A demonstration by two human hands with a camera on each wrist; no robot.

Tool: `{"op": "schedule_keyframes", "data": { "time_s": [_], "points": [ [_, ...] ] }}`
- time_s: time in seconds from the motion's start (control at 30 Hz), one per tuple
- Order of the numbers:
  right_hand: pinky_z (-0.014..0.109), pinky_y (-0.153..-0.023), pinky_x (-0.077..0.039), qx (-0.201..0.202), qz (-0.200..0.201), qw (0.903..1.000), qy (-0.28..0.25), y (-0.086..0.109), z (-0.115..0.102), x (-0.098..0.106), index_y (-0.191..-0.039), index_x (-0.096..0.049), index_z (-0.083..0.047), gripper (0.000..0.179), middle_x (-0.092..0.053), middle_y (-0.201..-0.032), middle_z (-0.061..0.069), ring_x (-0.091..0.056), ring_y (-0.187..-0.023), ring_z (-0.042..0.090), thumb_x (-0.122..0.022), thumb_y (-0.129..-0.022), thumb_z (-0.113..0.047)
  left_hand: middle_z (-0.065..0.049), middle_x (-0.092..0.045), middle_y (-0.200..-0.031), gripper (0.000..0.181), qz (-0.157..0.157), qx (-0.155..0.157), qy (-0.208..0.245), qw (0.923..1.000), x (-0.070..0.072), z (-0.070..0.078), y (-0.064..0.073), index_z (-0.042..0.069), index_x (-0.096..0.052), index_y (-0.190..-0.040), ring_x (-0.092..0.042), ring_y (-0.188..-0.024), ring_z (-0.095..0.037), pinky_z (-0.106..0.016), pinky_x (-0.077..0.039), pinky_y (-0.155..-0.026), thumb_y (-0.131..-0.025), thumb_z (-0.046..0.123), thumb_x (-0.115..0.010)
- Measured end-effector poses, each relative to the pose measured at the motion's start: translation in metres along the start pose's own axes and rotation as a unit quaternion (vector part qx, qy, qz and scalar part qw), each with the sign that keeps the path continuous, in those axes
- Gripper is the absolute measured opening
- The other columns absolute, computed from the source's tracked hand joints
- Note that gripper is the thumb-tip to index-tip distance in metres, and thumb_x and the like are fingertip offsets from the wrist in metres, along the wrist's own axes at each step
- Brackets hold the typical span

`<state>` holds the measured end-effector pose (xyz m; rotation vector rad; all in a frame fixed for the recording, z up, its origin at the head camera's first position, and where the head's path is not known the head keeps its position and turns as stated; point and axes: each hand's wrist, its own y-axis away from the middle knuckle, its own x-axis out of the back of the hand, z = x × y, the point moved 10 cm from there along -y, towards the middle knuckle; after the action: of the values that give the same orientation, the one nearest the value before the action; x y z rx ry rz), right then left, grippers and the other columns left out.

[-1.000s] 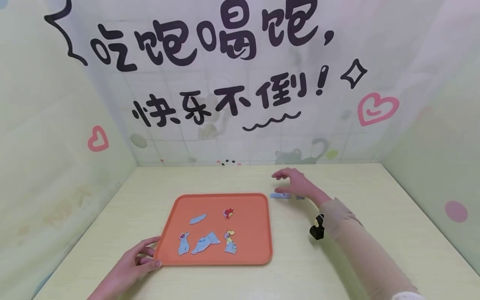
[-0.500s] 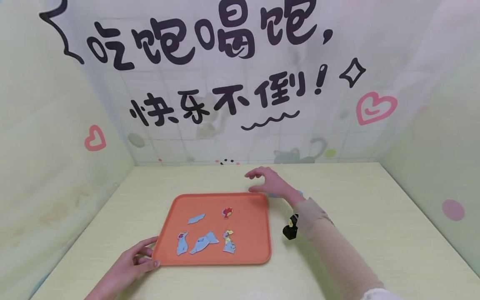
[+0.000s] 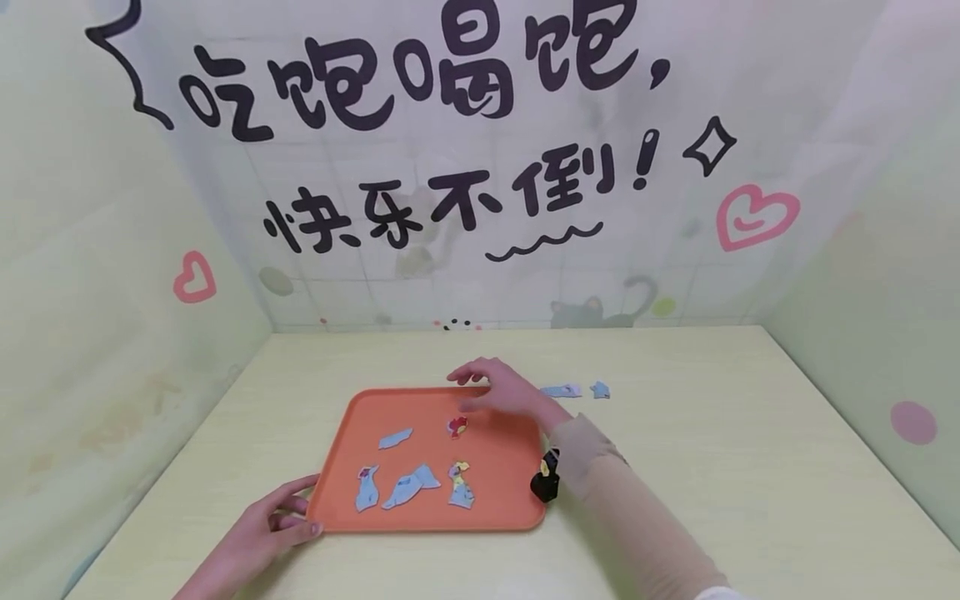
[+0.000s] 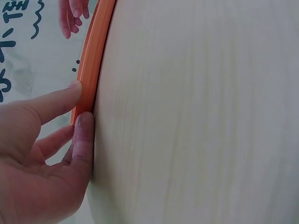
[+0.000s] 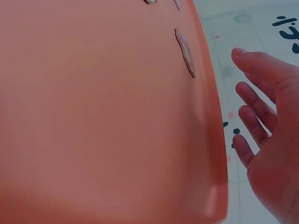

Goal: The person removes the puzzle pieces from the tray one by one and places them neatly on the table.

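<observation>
An orange tray (image 3: 427, 530) lies on the table. My left hand (image 3: 258, 537) holds its near left corner, thumb and fingers about the rim in the left wrist view. Over the tray's far edge hovers my right hand (image 3: 502, 393), fingers loosely bent with nothing between them. Just below its thumb lies a small red printed piece (image 3: 457, 427). Several flat, irregular picture pieces rest on the tray: a light-blue strip (image 3: 395, 437), a blue piece with a red corner (image 3: 367, 489), a long blue piece (image 3: 412, 486) and a yellow-and-blue piece (image 3: 461, 486).
Beyond the tray's far right corner, a long blue piece (image 3: 562, 390) and a small blue piece (image 3: 601, 390) lie on the pale wooden table (image 3: 712, 433). Printed cloth walls (image 3: 480, 287) stand at the back and both sides.
My right hand has moved left and slightly nearer, from above the two pieces beside the tray to over its far edge. The left hand stays at the corner.
</observation>
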<state>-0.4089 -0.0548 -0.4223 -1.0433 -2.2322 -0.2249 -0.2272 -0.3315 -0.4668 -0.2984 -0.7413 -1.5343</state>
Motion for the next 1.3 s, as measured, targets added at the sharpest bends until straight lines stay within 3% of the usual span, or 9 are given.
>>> {"op": "schedule_keyframes", "data": {
  "time_s": [0.3,0.43,0.6,0.8,1.03,1.3],
  "points": [
    [0.037,-0.108,-0.042,-0.050,-0.068,0.9964,-0.012,0.007,0.004,-0.026,-0.134,-0.061,-0.026,0.050,-0.058,-0.134,-0.008,-0.048,-0.125,0.015,-0.077,-0.086,-0.028,-0.010,-0.060,-0.112,0.076,0.003,0.006,-0.006,1.0000,-0.002,0.000,-0.001,0.003,-0.037,-0.150,-0.057,-0.087,-0.013,-0.021,-0.048,-0.070,-0.087,0.017,-0.075],
    [0.033,-0.102,-0.046,-0.062,-0.096,0.9928,-0.034,0.012,0.007,-0.032,-0.132,-0.062,-0.025,0.048,-0.058,-0.132,-0.007,-0.050,-0.121,0.015,-0.076,-0.086,-0.024,-0.010,-0.060,-0.112,0.075,0.004,0.005,-0.009,0.9999,-0.001,0.000,-0.002,0.003,-0.038,-0.150,-0.057,-0.086,-0.012,-0.020,-0.048,-0.070,-0.087,0.017,-0.075],
    [0.027,-0.097,-0.048,-0.041,-0.124,0.9911,-0.022,0.013,0.007,-0.037,-0.128,-0.066,-0.018,0.041,-0.059,-0.127,-0.002,-0.054,-0.116,0.013,-0.074,-0.088,-0.016,-0.009,-0.059,-0.112,0.075,0.000,0.008,-0.006,1.0000,-0.002,0.000,-0.003,0.004,-0.038,-0.151,-0.057,-0.086,-0.012,-0.020,-0.048,-0.070,-0.087,0.018,-0.075],
    [0.023,-0.094,-0.047,-0.018,-0.141,0.9898,-0.005,0.013,0.003,-0.040,-0.126,-0.066,-0.015,0.037,-0.059,-0.124,0.000,-0.054,-0.111,0.012,-0.070,-0.090,-0.010,-0.009,-0.060,-0.111,0.074,0.000,-0.002,-0.022,0.9998,-0.001,0.001,-0.001,0.003,-0.038,-0.150,-0.056,-0.084,-0.010,-0.020,-0.047,-0.070,-0.088,0.021,-0.075],
    [0.021,-0.087,-0.047,-0.016,-0.146,0.9891,0.006,0.013,-0.004,-0.041,-0.123,-0.068,-0.014,0.034,-0.064,-0.117,-0.001,-0.056,-0.101,0.011,-0.069,-0.090,-0.005,-0.008,-0.061,-0.110,0.075,-0.002,-0.013,-0.032,0.9994,0.000,0.003,0.001,0.003,-0.038,-0.150,-0.056,-0.081,-0.009,-0.020,-0.046,-0.070,-0.087,0.022,-0.075],
    [0.019,-0.083,-0.047,-0.021,-0.149,0.9872,0.054,0.011,-0.009,-0.041,-0.114,-0.070,-0.015,0.025,-0.065,-0.104,-0.003,-0.055,-0.093,0.008,-0.071,-0.090,-0.009,-0.009,-0.061,-0.110,0.075,-0.007,-0.011,-0.025,0.9996,0.000,0.004,0.001,0.002,-0.038,-0.150,-0.057,-0.083,-0.008,-0.020,-0.048,-0.071,-0.087,0.021,-0.075]
  ]
}}
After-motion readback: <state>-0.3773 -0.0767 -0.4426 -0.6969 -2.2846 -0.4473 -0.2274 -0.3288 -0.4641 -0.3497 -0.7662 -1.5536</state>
